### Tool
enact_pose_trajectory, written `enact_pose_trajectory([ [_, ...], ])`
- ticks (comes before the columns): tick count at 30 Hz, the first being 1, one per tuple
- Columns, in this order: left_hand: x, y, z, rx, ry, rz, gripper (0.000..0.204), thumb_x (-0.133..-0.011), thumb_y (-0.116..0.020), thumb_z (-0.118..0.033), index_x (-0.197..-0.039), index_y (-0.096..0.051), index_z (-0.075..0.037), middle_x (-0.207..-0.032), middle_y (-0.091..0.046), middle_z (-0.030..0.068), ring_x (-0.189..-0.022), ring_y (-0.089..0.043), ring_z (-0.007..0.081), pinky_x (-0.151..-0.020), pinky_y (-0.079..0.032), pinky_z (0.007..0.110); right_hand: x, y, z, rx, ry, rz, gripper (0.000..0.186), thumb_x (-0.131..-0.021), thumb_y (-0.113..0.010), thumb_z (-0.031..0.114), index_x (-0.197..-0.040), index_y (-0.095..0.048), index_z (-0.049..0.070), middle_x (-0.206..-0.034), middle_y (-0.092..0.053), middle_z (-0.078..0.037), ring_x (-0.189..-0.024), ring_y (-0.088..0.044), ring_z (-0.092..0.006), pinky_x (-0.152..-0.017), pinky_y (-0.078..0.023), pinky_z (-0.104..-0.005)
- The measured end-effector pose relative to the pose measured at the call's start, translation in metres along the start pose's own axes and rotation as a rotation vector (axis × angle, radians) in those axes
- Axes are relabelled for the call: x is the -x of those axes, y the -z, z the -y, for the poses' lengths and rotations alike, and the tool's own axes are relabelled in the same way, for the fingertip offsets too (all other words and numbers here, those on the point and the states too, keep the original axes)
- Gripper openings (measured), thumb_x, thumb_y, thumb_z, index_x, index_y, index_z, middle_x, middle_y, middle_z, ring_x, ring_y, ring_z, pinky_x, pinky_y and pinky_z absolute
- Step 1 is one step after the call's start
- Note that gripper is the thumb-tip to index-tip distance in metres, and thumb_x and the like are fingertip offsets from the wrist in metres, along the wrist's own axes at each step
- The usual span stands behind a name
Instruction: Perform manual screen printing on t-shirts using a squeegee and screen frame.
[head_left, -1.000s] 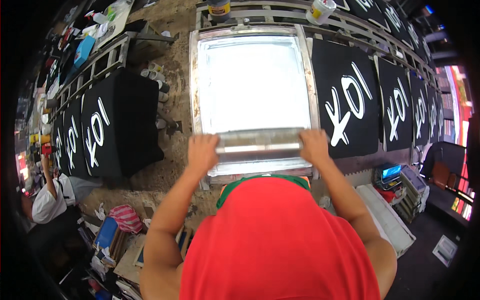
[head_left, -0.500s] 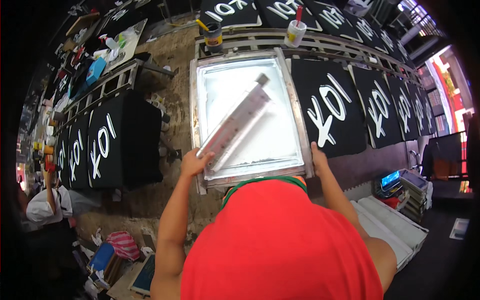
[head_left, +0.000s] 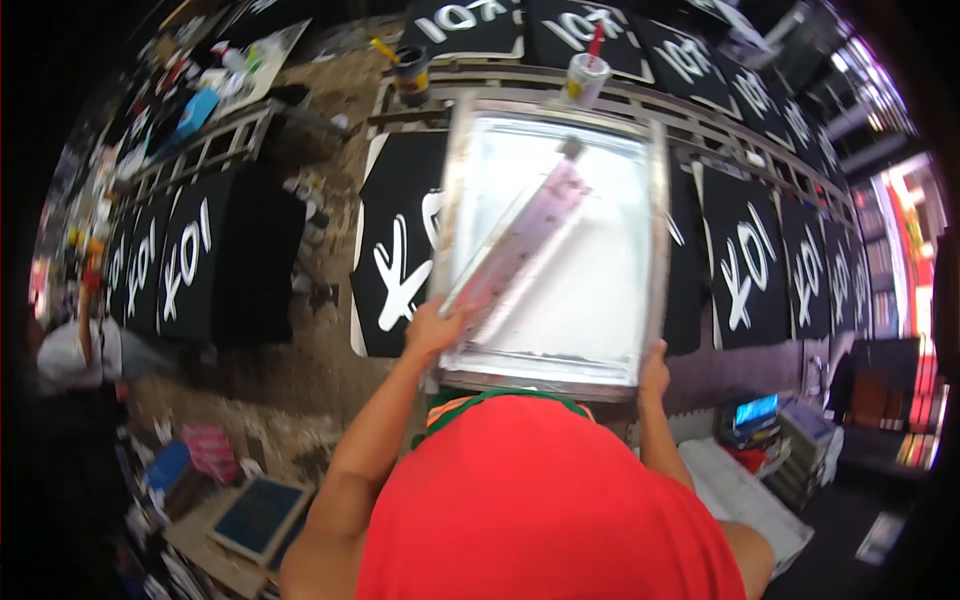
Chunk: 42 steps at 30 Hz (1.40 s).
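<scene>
A screen-printing frame (head_left: 656,240) is held in front of me by both hands, its mesh largely covered with white ink (head_left: 590,285). My left hand (head_left: 433,332) is closed round the frame's near left side, its fingers also at the lower end of a long squeegee (head_left: 525,240). The squeegee lies slantwise inside the frame, upper end toward the far right. My right hand (head_left: 653,374) grips the near right corner. A black fabric panel with white lettering (head_left: 385,180) shows left of the frame; another, to the right, is partly hidden by it.
More printed black panels lie along the row at right (head_left: 742,255), on the far row and on the left rack (head_left: 185,260). Beyond the frame stand a dark ink tub (head_left: 411,77) and a white tub (head_left: 586,80) with a red handle. A person stands far left.
Both hands have carried the frame, squeegee inside, to the right. A printed black panel now shows left of it, and the frame covers part of the panel on the right.
</scene>
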<state>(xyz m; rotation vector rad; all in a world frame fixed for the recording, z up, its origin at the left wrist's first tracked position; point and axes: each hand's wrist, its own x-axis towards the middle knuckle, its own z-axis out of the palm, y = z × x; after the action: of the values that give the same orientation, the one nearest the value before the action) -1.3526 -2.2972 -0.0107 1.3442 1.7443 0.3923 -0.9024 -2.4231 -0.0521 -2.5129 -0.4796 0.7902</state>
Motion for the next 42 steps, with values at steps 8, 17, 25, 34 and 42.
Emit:
enact_pose_trajectory([
  [8, 0.038, -0.146, -0.134, -0.097, 0.051, -0.078, 0.069, -0.079, -0.068, -0.075, -0.104, -0.075, -0.010, -0.101, -0.075, 0.0213, -0.101, -0.071, 0.0413, -0.087, -0.054, 0.050, -0.165, 0.105, -0.053, -0.140, 0.069, 0.045, 0.097, -0.095, -0.041, 0.079, -0.126, -0.068, -0.008, -0.124, -0.069, -0.026, -0.115, -0.064, -0.0319, -0.102, -0.046, -0.0417],
  [17, 0.038, -0.186, -0.170, -0.177, 0.068, -0.252, 0.067, -0.079, -0.071, -0.072, -0.104, -0.076, -0.010, -0.096, -0.075, 0.0179, -0.096, -0.073, 0.0386, -0.084, -0.054, 0.049, -0.219, 0.116, -0.054, -0.067, 0.019, 0.142, 0.100, -0.095, -0.040, 0.080, -0.124, -0.067, -0.011, -0.117, -0.070, -0.024, -0.108, -0.064, -0.0325, -0.097, -0.047, -0.0414],
  [25, 0.036, -0.184, -0.188, -0.184, 0.028, -0.232, 0.069, -0.078, -0.069, -0.075, -0.103, -0.076, -0.011, -0.097, -0.076, 0.0184, -0.098, -0.072, 0.0385, -0.085, -0.054, 0.049, -0.216, 0.124, -0.052, -0.160, 0.254, 0.078, 0.073, -0.102, -0.051, 0.062, -0.102, -0.069, -0.009, -0.097, -0.069, -0.017, -0.090, -0.062, -0.0254, -0.088, -0.049, -0.0387],
  [34, 0.013, -0.195, -0.178, -0.205, 0.042, -0.178, 0.071, -0.078, -0.069, -0.076, -0.108, -0.076, -0.012, -0.102, -0.076, 0.0184, -0.102, -0.072, 0.0373, -0.086, -0.054, 0.049, -0.207, 0.117, -0.039, -0.181, 0.429, 0.132, 0.062, -0.104, -0.056, 0.045, -0.077, -0.057, -0.011, -0.062, -0.052, -0.009, -0.063, -0.044, -0.0174, -0.060, -0.040, -0.0422],
  [42, 0.007, -0.182, -0.184, -0.203, 0.085, -0.075, 0.070, -0.074, -0.075, -0.072, -0.110, -0.076, -0.011, -0.108, -0.074, 0.0209, -0.104, -0.071, 0.0386, -0.089, -0.054, 0.049, -0.248, 0.122, -0.038, 0.117, 0.538, 0.094, 0.050, -0.094, -0.068, 0.036, -0.117, -0.064, -0.008, -0.104, -0.066, -0.022, -0.099, -0.062, -0.0339, -0.094, -0.049, -0.0423],
])
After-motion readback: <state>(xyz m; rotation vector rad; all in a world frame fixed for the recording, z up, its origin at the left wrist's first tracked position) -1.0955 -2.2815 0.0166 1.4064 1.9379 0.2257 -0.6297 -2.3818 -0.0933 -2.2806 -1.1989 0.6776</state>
